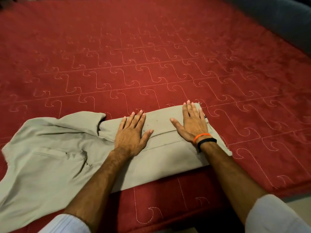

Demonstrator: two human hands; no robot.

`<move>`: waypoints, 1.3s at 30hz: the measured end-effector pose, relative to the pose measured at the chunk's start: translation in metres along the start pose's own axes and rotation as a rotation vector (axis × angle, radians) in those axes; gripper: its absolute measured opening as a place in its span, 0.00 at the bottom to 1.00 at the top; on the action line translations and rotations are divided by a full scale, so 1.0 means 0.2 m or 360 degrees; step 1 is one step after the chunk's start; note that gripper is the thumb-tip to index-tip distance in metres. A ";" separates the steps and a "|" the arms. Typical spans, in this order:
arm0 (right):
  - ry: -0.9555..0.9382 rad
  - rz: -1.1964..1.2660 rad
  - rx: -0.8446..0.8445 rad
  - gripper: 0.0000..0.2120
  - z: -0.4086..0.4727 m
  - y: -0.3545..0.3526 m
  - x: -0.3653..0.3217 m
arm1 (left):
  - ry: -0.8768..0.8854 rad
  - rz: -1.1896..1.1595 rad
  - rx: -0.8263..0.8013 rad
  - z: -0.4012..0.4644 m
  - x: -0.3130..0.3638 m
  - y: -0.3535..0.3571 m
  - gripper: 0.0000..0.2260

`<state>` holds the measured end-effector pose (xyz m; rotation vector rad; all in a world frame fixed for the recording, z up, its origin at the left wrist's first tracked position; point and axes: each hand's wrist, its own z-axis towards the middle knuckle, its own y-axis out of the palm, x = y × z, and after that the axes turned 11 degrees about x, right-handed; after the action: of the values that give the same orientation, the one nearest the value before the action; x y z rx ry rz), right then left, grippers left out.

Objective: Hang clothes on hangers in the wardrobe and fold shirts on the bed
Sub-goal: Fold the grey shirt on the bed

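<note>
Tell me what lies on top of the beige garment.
Both hands, left and right, press flat on the beige garment's folded part. Whatever lies beneath their palms is covered.

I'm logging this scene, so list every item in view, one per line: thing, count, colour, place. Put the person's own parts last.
garment: one, beige, partly folded at the bed's near edge.
bedcover: one, red with pale stitched swirls, over the whole bed.
grey fabric: one, top right corner, unclear what it is.
wristbands: two, orange and black, right wrist.
sleeves: two, white, bottom of frame.
left hand: one, flat on the folded part.
right hand: one, flat on the folded part's right end.
</note>
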<state>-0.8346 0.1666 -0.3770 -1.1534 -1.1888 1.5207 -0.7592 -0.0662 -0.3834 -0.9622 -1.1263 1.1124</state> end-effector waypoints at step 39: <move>0.0577 0.1677 -0.0463 0.14 0.16 0.07 -1.44 | -0.0973 0.0004 0.0437 -0.26 -1.24 -0.63 0.09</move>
<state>-0.8090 -0.1198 -0.3423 -2.3669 -0.5375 1.7437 -0.7026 -0.3352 -0.3176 -0.4099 -1.4021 1.5738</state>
